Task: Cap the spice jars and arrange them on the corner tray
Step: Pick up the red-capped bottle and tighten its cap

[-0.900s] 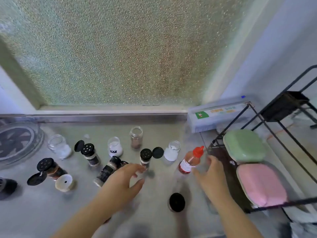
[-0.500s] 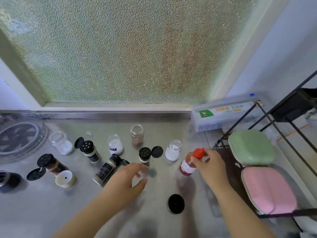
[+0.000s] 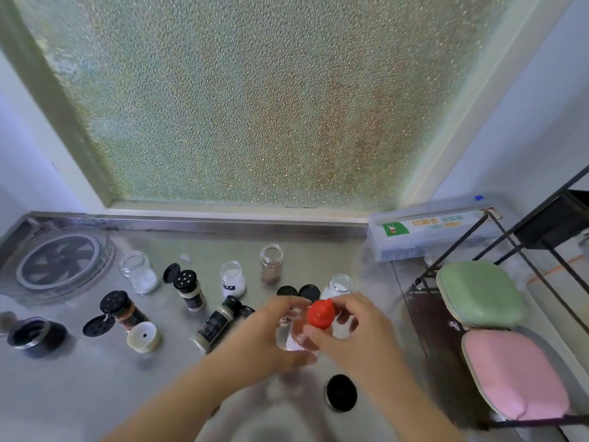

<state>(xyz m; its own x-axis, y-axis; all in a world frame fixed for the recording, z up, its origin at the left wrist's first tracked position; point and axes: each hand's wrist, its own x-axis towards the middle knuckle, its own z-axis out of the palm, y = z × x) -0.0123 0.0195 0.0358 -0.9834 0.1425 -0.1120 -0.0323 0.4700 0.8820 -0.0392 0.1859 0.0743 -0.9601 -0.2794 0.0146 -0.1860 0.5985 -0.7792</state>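
Note:
Over the counter's middle, both hands hold a small bottle with a red cap point(image 3: 320, 313). My left hand point(image 3: 271, 336) grips its clear body from the left. My right hand point(image 3: 353, 330) pinches the red cap from the right. Behind the hands stand open jars: one with white powder point(image 3: 339, 285), one with brown spice point(image 3: 271, 263), a white labelled one point(image 3: 232, 279) and a clear one point(image 3: 139, 272). Black-lidded shakers point(image 3: 188, 288) point(image 3: 122, 309) stand with flip lids open; another shaker point(image 3: 216, 323) lies on its side. The round clear corner tray point(image 3: 105, 250) sits at the far left.
A loose black lid point(image 3: 341, 392) lies near the front, a white lid point(image 3: 144, 336) and a dark cup point(image 3: 30, 334) at the left. A black wire rack point(image 3: 452, 253) with a green pad point(image 3: 478, 293) and a pink pad point(image 3: 513, 374) stands at the right, a long box point(image 3: 430, 234) behind it.
My right hand took the red-capped bottle off the counter and brought it left and nearer. My left hand came in and closed round its body.

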